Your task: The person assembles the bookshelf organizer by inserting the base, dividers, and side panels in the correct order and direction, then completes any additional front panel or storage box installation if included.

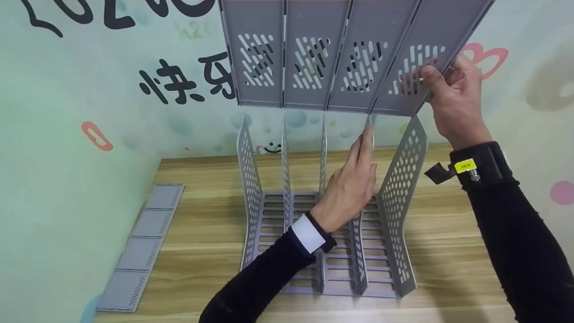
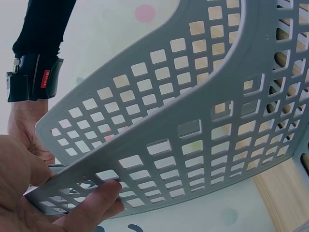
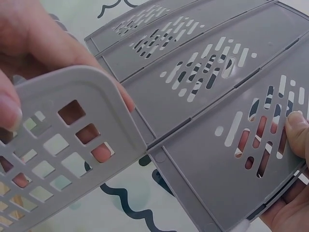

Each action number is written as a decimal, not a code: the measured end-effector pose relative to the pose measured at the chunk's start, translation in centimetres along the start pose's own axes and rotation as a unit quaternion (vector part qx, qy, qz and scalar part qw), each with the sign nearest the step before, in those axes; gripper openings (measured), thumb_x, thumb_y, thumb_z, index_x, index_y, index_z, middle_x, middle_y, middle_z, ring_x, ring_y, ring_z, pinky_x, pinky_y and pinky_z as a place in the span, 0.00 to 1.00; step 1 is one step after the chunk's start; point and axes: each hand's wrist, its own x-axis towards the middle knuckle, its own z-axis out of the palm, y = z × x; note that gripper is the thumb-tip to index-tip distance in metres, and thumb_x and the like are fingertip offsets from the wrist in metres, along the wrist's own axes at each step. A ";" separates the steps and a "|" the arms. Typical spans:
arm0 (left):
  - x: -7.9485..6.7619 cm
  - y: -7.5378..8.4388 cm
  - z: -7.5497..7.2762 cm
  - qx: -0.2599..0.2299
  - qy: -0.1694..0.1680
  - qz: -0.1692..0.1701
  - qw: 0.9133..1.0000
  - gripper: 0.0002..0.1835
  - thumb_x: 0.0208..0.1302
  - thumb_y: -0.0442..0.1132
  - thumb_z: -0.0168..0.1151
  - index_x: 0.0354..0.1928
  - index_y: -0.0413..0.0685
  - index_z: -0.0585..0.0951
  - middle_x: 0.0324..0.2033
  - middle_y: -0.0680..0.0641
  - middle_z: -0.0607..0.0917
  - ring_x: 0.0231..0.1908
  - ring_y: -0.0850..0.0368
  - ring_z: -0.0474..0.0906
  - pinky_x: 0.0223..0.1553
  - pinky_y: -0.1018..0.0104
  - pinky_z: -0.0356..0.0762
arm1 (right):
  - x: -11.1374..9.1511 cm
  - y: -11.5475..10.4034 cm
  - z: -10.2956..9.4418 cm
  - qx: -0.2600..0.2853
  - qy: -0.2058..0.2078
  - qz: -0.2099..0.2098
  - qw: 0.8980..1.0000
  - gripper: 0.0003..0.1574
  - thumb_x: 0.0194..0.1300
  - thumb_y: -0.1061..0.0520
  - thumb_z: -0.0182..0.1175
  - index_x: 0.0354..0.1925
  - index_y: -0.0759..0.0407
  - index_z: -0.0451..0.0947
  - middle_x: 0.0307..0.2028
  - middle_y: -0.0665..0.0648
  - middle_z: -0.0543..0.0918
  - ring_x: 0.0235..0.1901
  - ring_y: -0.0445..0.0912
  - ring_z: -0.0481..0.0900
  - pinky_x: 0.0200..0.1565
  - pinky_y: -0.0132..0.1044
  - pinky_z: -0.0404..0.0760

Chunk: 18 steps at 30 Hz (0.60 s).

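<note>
A grey rack with several upright dividers and a slotted base (image 1: 341,286) stands on the table. My left hand (image 1: 345,193) grips the top of one perforated divider (image 2: 207,94), fingers on one face and thumb on the other. Above the rack, my right hand (image 1: 459,101) holds a large grey slotted panel (image 1: 309,20) by its right edge, thumb on the near face and fingers behind. The panel's lower edge lies along the divider tops. In the right wrist view, a seam between panel sections meets the corner of the held divider (image 3: 96,87).
A second grey panel (image 1: 143,237) of jointed sections lies flat on the wooden table (image 1: 202,269), left of the rack. Behind the table rises a pale wall (image 1: 121,188) with black lettering and coloured drawings. The rack's right outer side (image 1: 401,202) stands near my right forearm.
</note>
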 end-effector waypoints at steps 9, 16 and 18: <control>0.0 0.0 0.0 0.019 0.002 0.002 1.000 0.36 0.80 0.36 0.44 0.78 0.31 0.40 0.76 0.34 0.55 0.40 0.58 0.81 0.21 0.88 0.67 | 0.0 0.0 -0.1 -0.006 -0.017 0.007 1.000 0.21 0.70 0.74 0.58 0.60 0.72 0.75 0.59 0.76 0.76 0.60 0.64 0.76 0.64 0.60 0.70; 0.0 -0.1 0.0 -0.021 0.005 -0.001 1.000 0.37 0.80 0.34 0.46 0.79 0.32 0.40 0.75 0.33 0.55 0.37 0.56 0.82 0.21 0.88 0.68 | 0.0 0.1 -0.1 0.004 -0.013 0.033 0.999 0.23 0.70 0.73 0.58 0.62 0.70 0.75 0.59 0.74 0.77 0.61 0.62 0.75 0.65 0.58 0.68; 0.0 -0.2 0.0 -0.020 0.003 0.001 1.000 0.37 0.80 0.34 0.46 0.78 0.32 0.40 0.75 0.33 0.55 0.37 0.56 0.82 0.21 0.88 0.68 | -0.1 0.1 -0.1 0.002 -0.010 0.040 0.999 0.23 0.70 0.73 0.59 0.62 0.70 0.75 0.59 0.73 0.77 0.61 0.62 0.76 0.65 0.57 0.69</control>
